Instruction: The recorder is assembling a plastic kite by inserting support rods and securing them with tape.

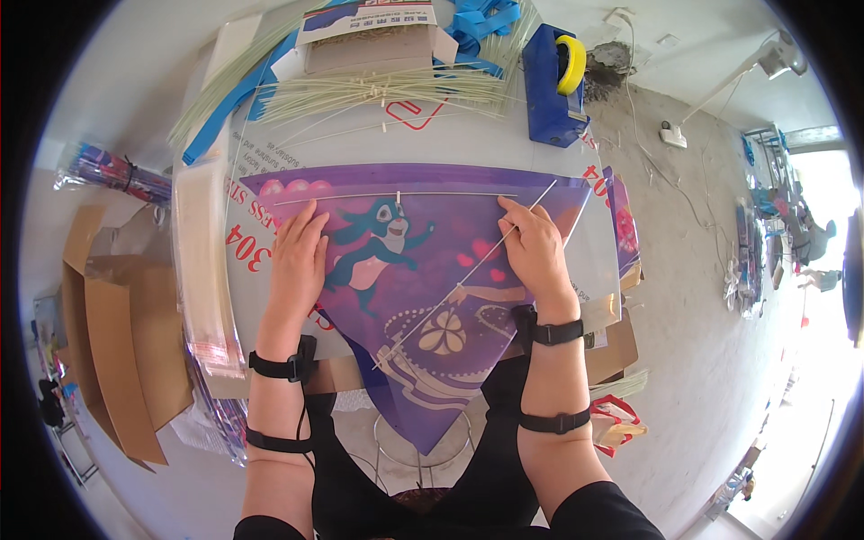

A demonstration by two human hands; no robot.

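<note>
Hands press a purple triangular kite [423, 297], printed with a blue cartoon rabbit, flat on a worktable [504, 144], its point hanging over the near edge. The left hand [297, 265] lies open, palm down, on the kite's left part. The right hand [535, 247] rests on the right part, fingertips touching a thin diagonal rod [468, 274]. A horizontal rod [396, 194] runs along the top edge. Behind, a shallow cardboard box [373, 40] sits on a bundle of pale rods [387, 90], beside a blue tape dispenser [553, 90] holding a yellow roll.
</note>
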